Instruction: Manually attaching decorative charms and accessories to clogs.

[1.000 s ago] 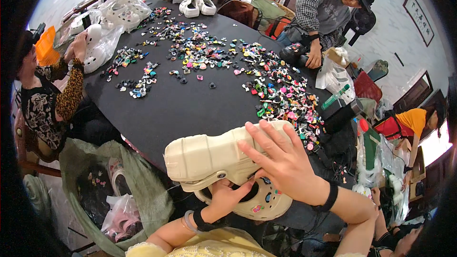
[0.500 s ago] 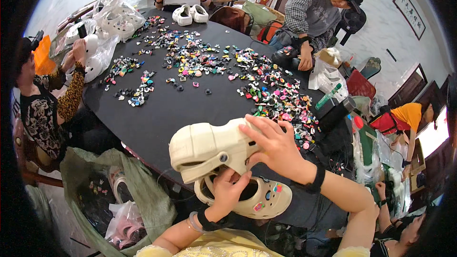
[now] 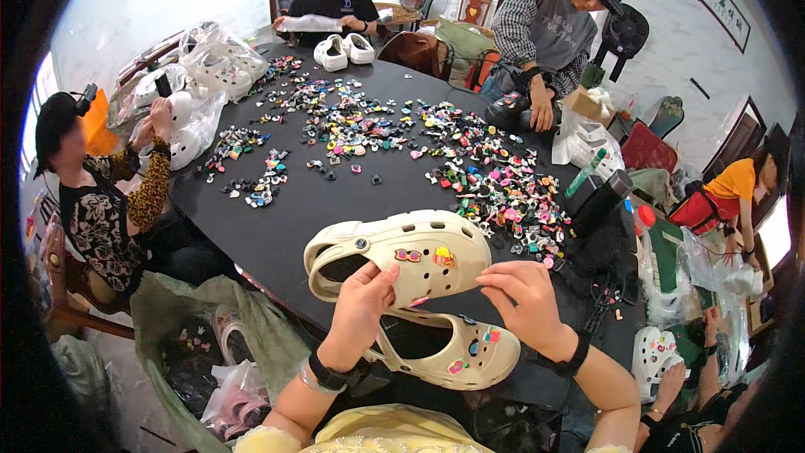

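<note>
A cream clog (image 3: pixel 419 264) is held up over the table's near edge. My left hand (image 3: pixel 365 306) grips its near side, thumb on top. A sunglasses-shaped charm (image 3: pixel 407 256) and a yellow-and-red charm (image 3: pixel 444 257) sit on its upper, and a pink piece (image 3: pixel 418 302) shows on its near side. My right hand (image 3: pixel 528 306) is at the clog's toe, fingers loosely bent and partly apart; nothing shows in them. Beneath lies a second cream clog (image 3: pixel 474 376), partly covered by the first, with several colourful charms on its upper.
Many loose charms (image 3: pixel 503 193) spread over the black table (image 3: pixel 277 239). White clogs (image 3: pixel 359 49) stand at the far edge. Bagged clogs (image 3: pixel 218 67) lie far left. A green sack (image 3: pixel 159 335) stands at left, a black bottle (image 3: pixel 604 197) at right. Other people work around.
The held clog has turned so that its decorated upper faces up and its toe points right. My right hand has come off its upper to the toe; my left hand now grips its side.
</note>
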Demonstrator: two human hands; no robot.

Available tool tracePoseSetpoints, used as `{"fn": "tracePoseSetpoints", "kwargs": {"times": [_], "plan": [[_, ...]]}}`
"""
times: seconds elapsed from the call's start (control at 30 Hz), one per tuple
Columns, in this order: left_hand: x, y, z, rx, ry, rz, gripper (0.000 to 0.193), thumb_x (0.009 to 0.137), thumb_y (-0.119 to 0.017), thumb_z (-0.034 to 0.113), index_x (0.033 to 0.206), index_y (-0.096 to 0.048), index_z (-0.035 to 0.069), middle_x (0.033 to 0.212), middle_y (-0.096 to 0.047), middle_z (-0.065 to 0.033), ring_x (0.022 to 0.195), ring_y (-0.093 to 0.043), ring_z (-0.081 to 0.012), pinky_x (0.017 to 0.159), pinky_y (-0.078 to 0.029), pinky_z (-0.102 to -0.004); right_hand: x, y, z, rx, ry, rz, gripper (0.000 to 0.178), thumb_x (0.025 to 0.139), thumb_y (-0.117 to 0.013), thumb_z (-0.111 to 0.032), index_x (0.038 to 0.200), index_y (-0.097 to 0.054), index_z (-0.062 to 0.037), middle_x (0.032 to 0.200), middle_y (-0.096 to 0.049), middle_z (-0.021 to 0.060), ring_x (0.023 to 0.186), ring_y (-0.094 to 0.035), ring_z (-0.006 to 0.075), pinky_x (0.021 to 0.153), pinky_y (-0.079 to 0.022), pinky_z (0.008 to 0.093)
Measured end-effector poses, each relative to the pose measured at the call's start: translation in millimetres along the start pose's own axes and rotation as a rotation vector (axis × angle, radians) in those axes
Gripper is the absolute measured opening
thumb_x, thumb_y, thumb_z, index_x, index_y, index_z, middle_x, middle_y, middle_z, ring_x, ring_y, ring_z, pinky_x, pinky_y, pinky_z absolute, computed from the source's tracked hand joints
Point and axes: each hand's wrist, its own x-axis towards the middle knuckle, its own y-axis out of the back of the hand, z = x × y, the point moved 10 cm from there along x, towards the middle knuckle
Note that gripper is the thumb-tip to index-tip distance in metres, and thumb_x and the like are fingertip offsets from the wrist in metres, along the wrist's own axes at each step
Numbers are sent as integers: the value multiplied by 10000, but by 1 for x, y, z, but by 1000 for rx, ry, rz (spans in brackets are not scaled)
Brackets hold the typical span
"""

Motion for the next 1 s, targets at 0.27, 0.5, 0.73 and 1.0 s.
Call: {"fn": "tracePoseSetpoints", "kwargs": {"times": [0.27, 0.5, 0.73, 1.0], "plan": [[-18, -27, 4, 51, -71, -8, 318, 905, -490, 124, 1184, -462, -26, 1089, -579, -75, 963, -575, -146, 822, -461, -263, 26, -14, -28, 72, 77, 97, 181, 725, -652, -72, 901, -648, -115, 878, -603, 11, 795, -555, 199, 721, -388, 330], [-51, -31, 23, 166, -327, 118, 297, 886, -527, 102, 1160, -512, -11, 980, -593, -23, 774, -521, -65, 664, -399, -199, 40, -7, -60, 20, 148, 228, 184, 663, -724, -169, 823, -646, -120, 782, -567, -18, 728, -527, 170, 666, -343, 309], [-54, -33, 15, 139, -413, 121, 304, 867, -546, 83, 1153, -516, -14, 1019, -599, -45, 852, -548, -89, 734, -415, -227, 34, -12, -53, 26, -19, 184, 136, 692, -705, -195, 684, -591, -120, 676, -529, -34, 651, -492, 154, 662, -322, 310], [-8, -34, 15, 122, -104, -149, 274, 895, -506, 110, 1100, -512, -72, 1012, -593, -89, 930, -564, -129, 758, -474, -261, 27, 5, -7, 150, -156, 124, 82, 809, -593, -169, 783, -632, -102, 718, -577, 22, 710, -551, 208, 616, -366, 337]]}}
